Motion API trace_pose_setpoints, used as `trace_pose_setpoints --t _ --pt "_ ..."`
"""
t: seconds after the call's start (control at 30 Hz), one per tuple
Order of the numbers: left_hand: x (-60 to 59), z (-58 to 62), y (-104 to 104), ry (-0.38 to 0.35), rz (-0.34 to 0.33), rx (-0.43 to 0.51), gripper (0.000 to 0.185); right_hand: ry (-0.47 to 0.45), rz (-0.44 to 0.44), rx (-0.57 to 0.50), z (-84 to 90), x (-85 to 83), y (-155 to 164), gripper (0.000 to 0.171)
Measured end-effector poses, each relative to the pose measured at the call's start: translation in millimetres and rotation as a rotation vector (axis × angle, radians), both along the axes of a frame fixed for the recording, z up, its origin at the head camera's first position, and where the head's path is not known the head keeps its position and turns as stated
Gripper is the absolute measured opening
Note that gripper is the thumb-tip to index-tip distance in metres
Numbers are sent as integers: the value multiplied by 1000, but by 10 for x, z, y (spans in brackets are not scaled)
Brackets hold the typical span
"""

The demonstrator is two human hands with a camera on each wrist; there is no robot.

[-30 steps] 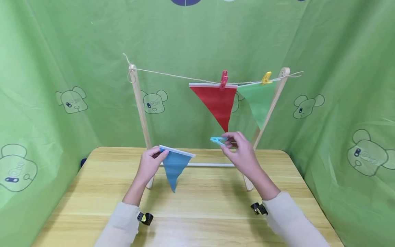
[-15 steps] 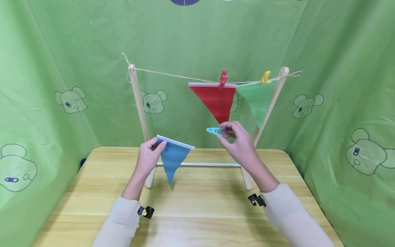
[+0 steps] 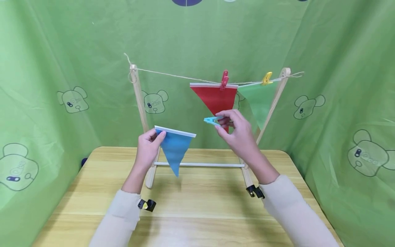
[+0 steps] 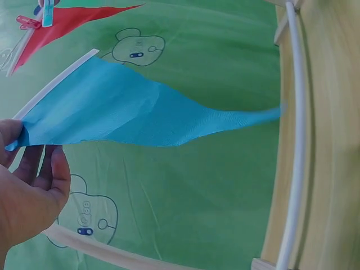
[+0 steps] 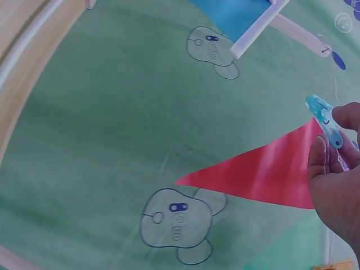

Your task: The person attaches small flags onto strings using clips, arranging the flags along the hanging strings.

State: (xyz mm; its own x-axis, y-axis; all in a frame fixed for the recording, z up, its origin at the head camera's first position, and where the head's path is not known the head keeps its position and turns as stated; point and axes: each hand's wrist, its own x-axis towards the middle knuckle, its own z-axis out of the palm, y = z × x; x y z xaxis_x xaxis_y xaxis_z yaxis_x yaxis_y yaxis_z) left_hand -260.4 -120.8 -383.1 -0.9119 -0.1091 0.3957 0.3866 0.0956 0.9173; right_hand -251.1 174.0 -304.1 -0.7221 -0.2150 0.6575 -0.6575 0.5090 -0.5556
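From the head view, the left hand (image 3: 148,147) pinches the top left corner of a blue flag (image 3: 174,148), held up over the back edge of the wooden table (image 3: 197,209). The right hand (image 3: 239,133) pinches a blue clip (image 3: 211,120) in front of the tip of the red flag (image 3: 216,99). The red flag and a green flag (image 3: 258,101) hang from a string (image 3: 176,76) on a wooden stand (image 3: 139,109).

From the left wrist view, the thumb and fingers (image 4: 34,185) squeeze the blue flag (image 4: 129,112) at its corner.

From the right wrist view, the fingertips (image 5: 337,163) grip the blue clip (image 5: 324,119) beside the red flag (image 5: 264,177).
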Motion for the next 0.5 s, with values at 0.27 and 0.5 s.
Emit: trace_pose_setpoints --t 0.27,0.5 --pt "-45 158 -19 -17 21 17 28 89 9 -7 218 -17 -102 37" --pt "-80 293 -4 -18 29 72 26 180 48 -3 421 -51 -202 35"
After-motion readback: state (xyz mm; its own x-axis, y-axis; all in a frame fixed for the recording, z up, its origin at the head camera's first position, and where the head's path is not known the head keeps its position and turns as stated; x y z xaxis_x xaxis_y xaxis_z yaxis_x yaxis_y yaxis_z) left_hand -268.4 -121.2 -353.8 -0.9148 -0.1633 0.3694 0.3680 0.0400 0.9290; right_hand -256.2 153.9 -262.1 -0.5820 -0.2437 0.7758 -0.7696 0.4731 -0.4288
